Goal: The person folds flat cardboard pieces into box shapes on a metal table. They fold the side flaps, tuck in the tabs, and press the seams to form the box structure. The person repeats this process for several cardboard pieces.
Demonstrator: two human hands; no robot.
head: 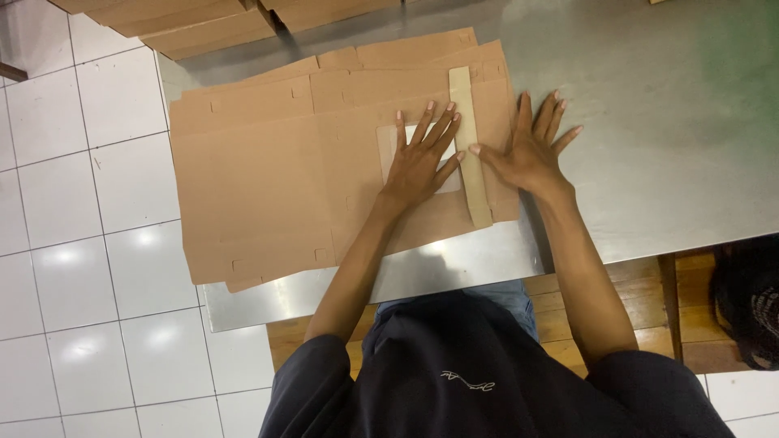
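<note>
Between the two flat, splayed hands, neither gripping anything, the narrow tan cardboard strip (471, 146) lies on the flat brown die-cut cardboard sheet (276, 178): left hand (422, 158) pins the window panel, right hand (527, 150) presses just beyond the strip, so probably best to keep palm pressure even along the crease on the steel table (649, 122).

Tan cardboard sheet (268, 178) on a grey steel table (649, 122), white floor tiles (81, 243).
</note>
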